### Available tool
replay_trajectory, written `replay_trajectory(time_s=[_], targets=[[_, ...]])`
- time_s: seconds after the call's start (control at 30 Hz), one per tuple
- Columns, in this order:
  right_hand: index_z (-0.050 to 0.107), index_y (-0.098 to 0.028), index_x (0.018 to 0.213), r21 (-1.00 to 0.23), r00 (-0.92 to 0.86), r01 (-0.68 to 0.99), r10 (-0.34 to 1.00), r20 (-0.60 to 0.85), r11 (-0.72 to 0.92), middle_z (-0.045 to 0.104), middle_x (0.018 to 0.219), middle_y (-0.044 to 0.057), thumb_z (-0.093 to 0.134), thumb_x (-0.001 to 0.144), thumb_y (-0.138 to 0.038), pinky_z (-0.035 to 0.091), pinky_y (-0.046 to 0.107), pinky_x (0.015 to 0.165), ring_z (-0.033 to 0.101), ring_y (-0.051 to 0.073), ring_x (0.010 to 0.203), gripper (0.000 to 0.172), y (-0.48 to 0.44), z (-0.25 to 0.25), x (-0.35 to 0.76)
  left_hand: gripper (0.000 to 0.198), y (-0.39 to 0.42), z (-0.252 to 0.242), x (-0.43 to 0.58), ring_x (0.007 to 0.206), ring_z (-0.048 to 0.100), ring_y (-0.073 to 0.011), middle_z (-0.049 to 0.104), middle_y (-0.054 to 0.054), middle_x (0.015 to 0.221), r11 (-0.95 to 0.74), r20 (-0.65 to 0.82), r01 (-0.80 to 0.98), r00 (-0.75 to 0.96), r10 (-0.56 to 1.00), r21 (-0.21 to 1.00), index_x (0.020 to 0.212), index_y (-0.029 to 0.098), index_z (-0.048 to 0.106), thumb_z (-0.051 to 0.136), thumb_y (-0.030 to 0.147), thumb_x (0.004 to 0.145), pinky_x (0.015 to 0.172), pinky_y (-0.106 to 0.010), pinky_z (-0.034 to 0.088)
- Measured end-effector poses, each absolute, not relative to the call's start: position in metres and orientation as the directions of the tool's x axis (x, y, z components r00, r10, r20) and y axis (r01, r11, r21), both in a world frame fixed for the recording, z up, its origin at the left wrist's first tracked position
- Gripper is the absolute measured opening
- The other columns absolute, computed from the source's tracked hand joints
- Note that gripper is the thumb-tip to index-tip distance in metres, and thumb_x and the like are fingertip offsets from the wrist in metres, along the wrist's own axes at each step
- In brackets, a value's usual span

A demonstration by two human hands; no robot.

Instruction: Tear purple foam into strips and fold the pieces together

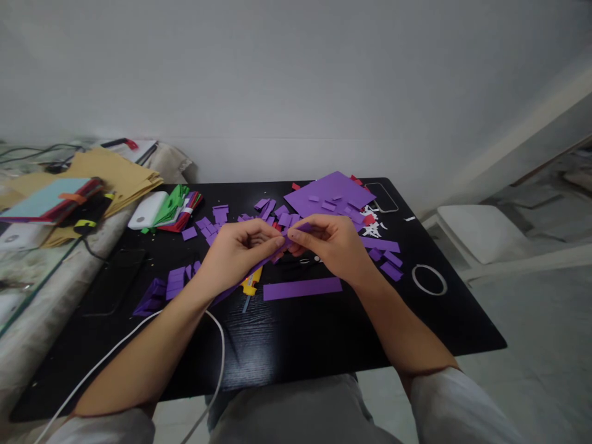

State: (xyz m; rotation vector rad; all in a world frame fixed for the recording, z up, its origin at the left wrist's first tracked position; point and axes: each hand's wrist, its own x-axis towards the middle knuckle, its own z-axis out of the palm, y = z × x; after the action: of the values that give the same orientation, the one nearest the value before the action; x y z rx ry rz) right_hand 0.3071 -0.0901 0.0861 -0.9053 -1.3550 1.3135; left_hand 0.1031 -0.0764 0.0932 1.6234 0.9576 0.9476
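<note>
My left hand (245, 251) and my right hand (337, 245) meet over the middle of the black table, both closed. Their thumbs and fingertips pinch a purple paper strip (303, 227) between them. Part of the strip is hidden by the fingers, and purple paper also shows beneath my left hand. Just below that hand lies what looks like a yellow glue gun (251, 282), partly covered, with a thin stick poking out of its near end. A flat purple strip (303, 289) rests on the table below my hands. Scissors (304, 262) lie partly hidden between them.
Small purple pieces (221, 214) are scattered around a large purple sheet (330, 191). White paper scraps (372, 225) and a ring (429, 280) are to the right. A white cable (222, 345) loops near my left forearm. Coloured paper stacks (178, 209) stand at left.
</note>
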Motion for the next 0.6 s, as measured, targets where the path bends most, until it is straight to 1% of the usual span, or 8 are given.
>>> replay_trajectory(time_s=[0.07,0.3,0.5,0.6], targets=[[0.081,-0.018,0.087,-0.984,-0.215,-0.118,0.964,0.157,0.133,0.078,0.073,0.001,0.089,0.08,-0.043,0.067,0.028,0.069,0.076,0.015,0.067,0.027,-0.0899,0.0868,0.3072,0.016,-0.0767,0.0941,0.1029,0.052,0.065,-0.0098,0.077,-0.003,0.069,-0.203,0.132,0.147,0.389,0.912,0.968,0.085,0.015,0.077,0.078,0.03,0.088,0.049,-0.017,0.048],[0.08,-0.018,0.084,-0.988,-0.216,-0.102,0.967,0.133,0.113,0.077,0.072,0.001,0.089,0.081,-0.043,0.067,0.029,0.07,0.075,0.015,0.068,0.027,-0.0902,0.0905,0.3079,0.015,-0.0778,0.0958,0.1018,0.056,0.066,-0.0105,0.078,-0.004,0.07,-0.259,0.164,0.203,0.392,0.905,0.944,0.086,0.016,0.078,0.078,0.03,0.088,0.052,-0.017,0.05],[0.081,-0.018,0.091,-0.991,-0.274,-0.089,0.955,0.117,0.096,0.078,0.079,0.003,0.081,0.087,-0.049,0.067,0.033,0.075,0.077,0.017,0.073,0.031,-0.0905,0.0942,0.3131,0.012,-0.0782,0.0991,0.1015,0.056,0.066,-0.0096,0.077,-0.003,0.068,-0.295,0.197,0.217,0.382,0.903,0.93,0.083,0.015,0.078,0.076,0.026,0.088,0.053,-0.017,0.05],[0.079,-0.018,0.093,-0.991,-0.259,-0.073,0.958,0.126,0.11,0.078,0.079,0.003,0.083,0.086,-0.049,0.067,0.032,0.074,0.076,0.016,0.072,0.032,-0.091,0.0916,0.3106,0.013,-0.0796,0.099,0.1013,0.057,0.067,-0.0099,0.077,-0.003,0.069,-0.3,0.197,0.234,0.38,0.904,0.925,0.084,0.016,0.078,0.077,0.028,0.089,0.054,-0.017,0.05]])
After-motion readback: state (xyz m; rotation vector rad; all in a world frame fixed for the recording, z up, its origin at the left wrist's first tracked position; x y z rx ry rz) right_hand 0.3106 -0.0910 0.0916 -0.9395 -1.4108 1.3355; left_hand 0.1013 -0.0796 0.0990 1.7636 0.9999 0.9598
